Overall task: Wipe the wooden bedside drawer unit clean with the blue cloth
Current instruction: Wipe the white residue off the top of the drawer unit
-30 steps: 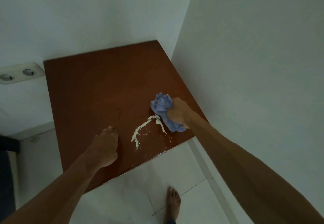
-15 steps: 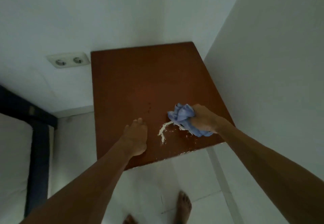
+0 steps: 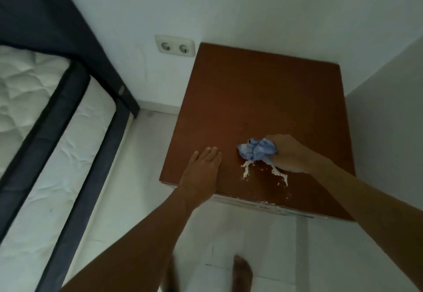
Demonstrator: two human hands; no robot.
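while the right hand [image 3: 289, 153] is clenched around a bunched blue cloth [image 3: 257, 150], the cloth presses down on the top of the wooden bedside drawer unit [image 3: 263, 99], toward its near edge. the cloth sticks out to the left of the fist, crumpled into a ball. just below it, a smear of white residue [image 3: 265, 172] lies on the brown surface, running in thin streaks and specks toward the front edge, and the cloth's lower edge touches the upper end of that smear.

the left hand [image 3: 201, 175] lies flat on the unit's top near its front left corner, palm down, fingers stretched out and close together, gripping nothing. it sits just beside the residue, apart from the cloth.

the unit stands in a corner, its back against a white wall [image 3: 251, 5] and its right side close to another wall. a double wall socket [image 3: 174, 46] is on the wall to the left of the unit. farther left is a white quilted mattress [image 3: 27, 90] in a dark bed frame [image 3: 52, 113]. a bare foot [image 3: 242, 273] rests on the pale tiled floor [image 3: 142, 159] in front of the unit.
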